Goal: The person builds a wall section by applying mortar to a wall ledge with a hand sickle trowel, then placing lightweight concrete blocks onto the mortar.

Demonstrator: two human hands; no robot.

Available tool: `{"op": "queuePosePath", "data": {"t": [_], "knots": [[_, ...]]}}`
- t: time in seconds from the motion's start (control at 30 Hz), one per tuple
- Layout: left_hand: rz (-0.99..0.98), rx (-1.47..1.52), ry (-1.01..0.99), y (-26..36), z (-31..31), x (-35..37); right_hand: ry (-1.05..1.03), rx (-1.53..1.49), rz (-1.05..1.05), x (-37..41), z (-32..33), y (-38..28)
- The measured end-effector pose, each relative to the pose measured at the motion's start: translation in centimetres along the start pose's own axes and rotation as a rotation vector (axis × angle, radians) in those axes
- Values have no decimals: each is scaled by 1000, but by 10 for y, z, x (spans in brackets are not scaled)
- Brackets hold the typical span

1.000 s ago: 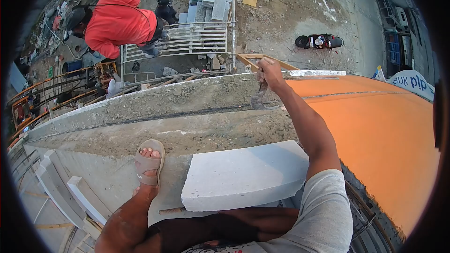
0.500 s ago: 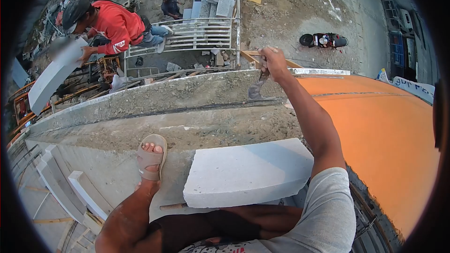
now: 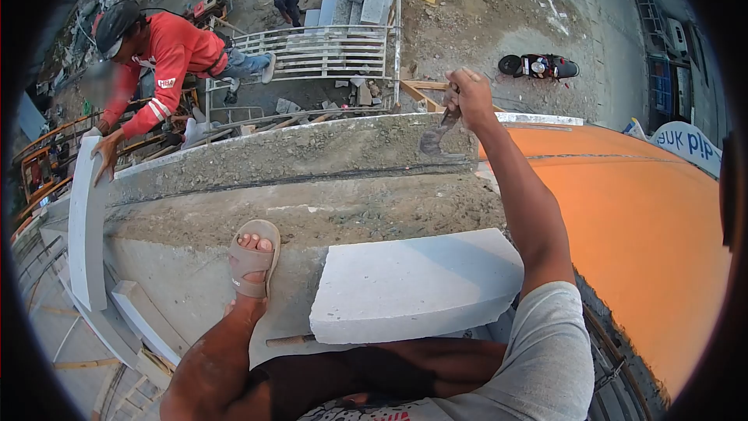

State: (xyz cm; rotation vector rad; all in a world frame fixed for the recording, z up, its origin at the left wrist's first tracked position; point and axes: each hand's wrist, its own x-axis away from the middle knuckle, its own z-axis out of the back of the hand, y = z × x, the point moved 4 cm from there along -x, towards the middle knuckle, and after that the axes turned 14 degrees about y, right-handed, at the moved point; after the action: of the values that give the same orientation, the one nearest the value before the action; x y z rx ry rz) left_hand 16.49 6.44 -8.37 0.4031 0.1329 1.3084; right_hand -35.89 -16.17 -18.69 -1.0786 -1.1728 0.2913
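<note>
My right hand is closed around the handle of a trowel, whose dull grey blade hangs over the mortar-covered wall top. A large white block lies by my lap, under my right forearm and elbow. My left hand does not show anywhere. At the left, a co-worker in a red top leans over with both hands on the upper end of a long white block, which stands near other white blocks.
An orange surface spreads at the right. Beyond the wall are a metal scaffold frame, stacked grey blocks, a second person and a motorcycle. My sandalled foot rests on the ledge.
The co-worker has moved the long block down and set it more upright at the left. My right hand with the trowel has shifted slightly right and up. The farther person now stands more upright.
</note>
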Motion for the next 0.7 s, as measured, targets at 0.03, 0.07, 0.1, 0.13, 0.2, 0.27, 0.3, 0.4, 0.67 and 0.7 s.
{"op": "queuePosePath", "data": {"t": [0.03,0.07,0.1,0.13,0.2,0.27,0.3,0.4,0.67,0.7], "knots": [[8,1,-4,0,-2,4,4,-7,10,4,6,4],[11,-1,0,-1,-2,5,6,-20,26,9,9,8],[9,-4,6,-2,1,4,4,-26,31,19,15,26],[2,-3,20,-3,2,0,50,47,-35,29,24,54],[-117,-86,129,-19,-12,-5,74,115,-62,10,8,50],[-140,-67,84,-20,-11,2,52,94,-61,10,4,44],[-141,-69,89,-21,-16,-1,46,95,-50,-2,-1,28],[-117,-84,31,-24,-16,19,-10,-22,-40,8,-6,3],[-164,-122,-12,-19,3,9,96,180,-130,9,13,69],[-176,-112,-29,-15,-1,8,114,184,-135,5,15,65]]}}
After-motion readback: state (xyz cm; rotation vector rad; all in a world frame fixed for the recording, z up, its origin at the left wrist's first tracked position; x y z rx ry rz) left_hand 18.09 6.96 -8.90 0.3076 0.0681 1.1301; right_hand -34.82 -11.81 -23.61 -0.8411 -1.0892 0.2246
